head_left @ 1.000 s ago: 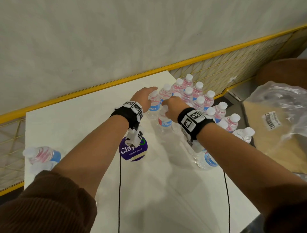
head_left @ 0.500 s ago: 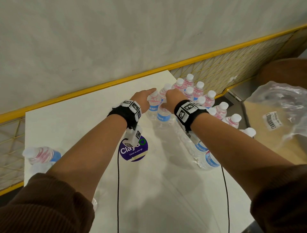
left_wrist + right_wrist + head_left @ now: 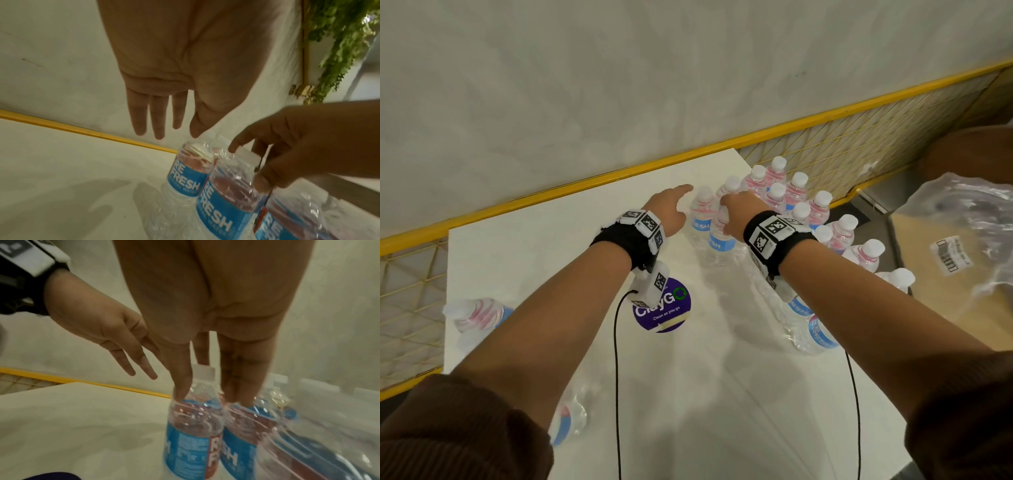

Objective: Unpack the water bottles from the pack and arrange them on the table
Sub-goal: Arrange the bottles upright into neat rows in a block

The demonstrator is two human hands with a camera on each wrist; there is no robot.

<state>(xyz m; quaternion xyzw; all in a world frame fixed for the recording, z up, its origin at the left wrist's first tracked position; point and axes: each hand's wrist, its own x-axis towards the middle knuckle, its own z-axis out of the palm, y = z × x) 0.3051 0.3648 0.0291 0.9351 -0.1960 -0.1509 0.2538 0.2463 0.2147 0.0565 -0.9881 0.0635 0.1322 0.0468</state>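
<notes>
Left hand (image 3: pixel 669 210) extends with fingers straight, fingertips just beside an upright water bottle (image 3: pixel 702 212). Right hand (image 3: pixel 739 214) grips the neck of the adjacent bottle (image 3: pixel 719 236). Beyond and right of that hand, a cluster of bottles (image 3: pixel 796 193) stands on the white table (image 3: pixel 534 260). Near the left wrist lies a purple sticker (image 3: pixel 671 315).

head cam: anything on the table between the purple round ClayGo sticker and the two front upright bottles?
Nothing on it: bare white table between the purple round ClayGo sticker and the two front upright clear plastic water bottles. Only the left wrist's camera hangs above, in the head view.
</notes>
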